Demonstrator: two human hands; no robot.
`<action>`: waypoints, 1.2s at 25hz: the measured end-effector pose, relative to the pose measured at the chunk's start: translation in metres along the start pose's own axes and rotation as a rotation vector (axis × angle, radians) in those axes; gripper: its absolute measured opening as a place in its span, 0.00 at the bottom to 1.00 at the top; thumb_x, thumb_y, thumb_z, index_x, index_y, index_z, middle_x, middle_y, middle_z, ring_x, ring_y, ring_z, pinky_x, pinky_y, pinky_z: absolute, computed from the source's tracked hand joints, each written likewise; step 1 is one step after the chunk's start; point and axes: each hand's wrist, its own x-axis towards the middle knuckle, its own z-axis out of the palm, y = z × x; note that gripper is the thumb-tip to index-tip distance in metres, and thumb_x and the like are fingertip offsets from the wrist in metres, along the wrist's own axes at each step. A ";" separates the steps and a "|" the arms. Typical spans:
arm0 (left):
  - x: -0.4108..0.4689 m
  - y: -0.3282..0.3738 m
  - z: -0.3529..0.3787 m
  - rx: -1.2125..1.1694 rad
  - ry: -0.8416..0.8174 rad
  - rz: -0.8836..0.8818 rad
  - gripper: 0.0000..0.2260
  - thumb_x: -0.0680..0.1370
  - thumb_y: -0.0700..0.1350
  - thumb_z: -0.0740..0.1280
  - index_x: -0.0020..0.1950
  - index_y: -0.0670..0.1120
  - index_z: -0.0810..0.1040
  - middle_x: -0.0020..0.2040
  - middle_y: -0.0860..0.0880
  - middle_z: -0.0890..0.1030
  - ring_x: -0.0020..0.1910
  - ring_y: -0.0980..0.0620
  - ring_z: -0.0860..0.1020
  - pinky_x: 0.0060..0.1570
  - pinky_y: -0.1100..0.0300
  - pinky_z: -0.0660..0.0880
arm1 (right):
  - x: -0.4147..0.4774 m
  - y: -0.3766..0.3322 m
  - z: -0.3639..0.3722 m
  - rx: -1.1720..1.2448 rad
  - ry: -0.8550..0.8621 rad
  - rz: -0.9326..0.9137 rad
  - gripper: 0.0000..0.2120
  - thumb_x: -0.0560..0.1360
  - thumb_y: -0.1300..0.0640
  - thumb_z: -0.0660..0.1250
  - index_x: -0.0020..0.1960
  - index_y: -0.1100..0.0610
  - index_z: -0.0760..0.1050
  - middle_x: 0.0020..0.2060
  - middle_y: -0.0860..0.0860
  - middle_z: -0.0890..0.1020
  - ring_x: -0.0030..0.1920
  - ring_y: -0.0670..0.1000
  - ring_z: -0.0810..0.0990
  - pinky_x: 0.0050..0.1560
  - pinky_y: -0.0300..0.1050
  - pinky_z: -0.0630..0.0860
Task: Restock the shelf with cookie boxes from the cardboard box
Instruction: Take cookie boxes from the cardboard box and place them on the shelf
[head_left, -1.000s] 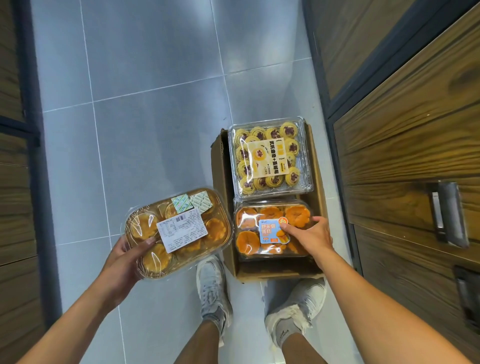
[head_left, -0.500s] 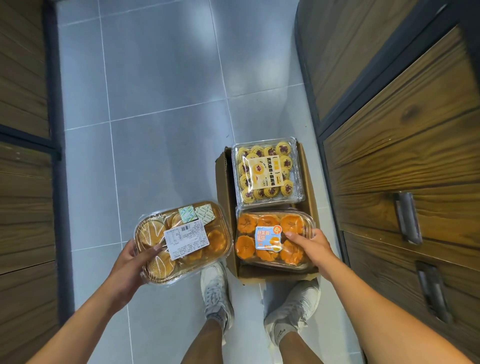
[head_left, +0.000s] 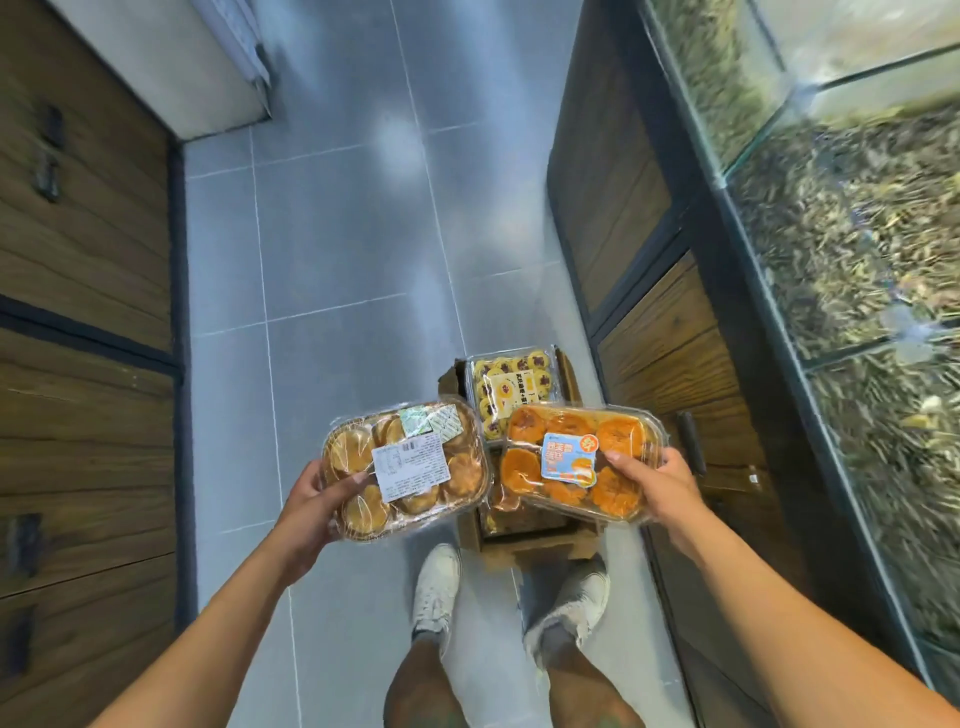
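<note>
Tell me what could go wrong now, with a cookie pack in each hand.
1. The right hand grips the orange cookie pack by one end, and it tilts; it might slip.
2. The left hand holds the brown cookie pack by one end too, so no hand is free to catch either.
3. The cardboard box sits just ahead of the shoes; a step forward could trip on it.
</note>
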 end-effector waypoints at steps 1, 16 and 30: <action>-0.010 0.020 -0.002 0.012 -0.028 0.026 0.31 0.69 0.54 0.82 0.70 0.54 0.74 0.64 0.46 0.84 0.60 0.39 0.84 0.55 0.32 0.81 | -0.021 -0.014 -0.004 0.033 0.018 -0.026 0.38 0.64 0.47 0.82 0.67 0.55 0.68 0.59 0.55 0.81 0.54 0.56 0.84 0.46 0.52 0.84; -0.145 0.259 0.067 0.311 -0.559 0.392 0.50 0.47 0.64 0.87 0.65 0.49 0.77 0.56 0.44 0.87 0.49 0.42 0.87 0.46 0.42 0.85 | -0.314 -0.114 -0.103 0.578 0.342 -0.397 0.37 0.58 0.47 0.84 0.62 0.54 0.74 0.50 0.57 0.87 0.44 0.56 0.88 0.44 0.55 0.86; -0.328 0.157 0.247 0.508 -1.066 0.400 0.54 0.48 0.55 0.89 0.69 0.40 0.73 0.59 0.35 0.85 0.50 0.36 0.87 0.44 0.48 0.86 | -0.554 0.111 -0.237 0.831 0.717 -0.501 0.46 0.51 0.42 0.87 0.65 0.56 0.77 0.52 0.59 0.87 0.51 0.61 0.87 0.56 0.64 0.81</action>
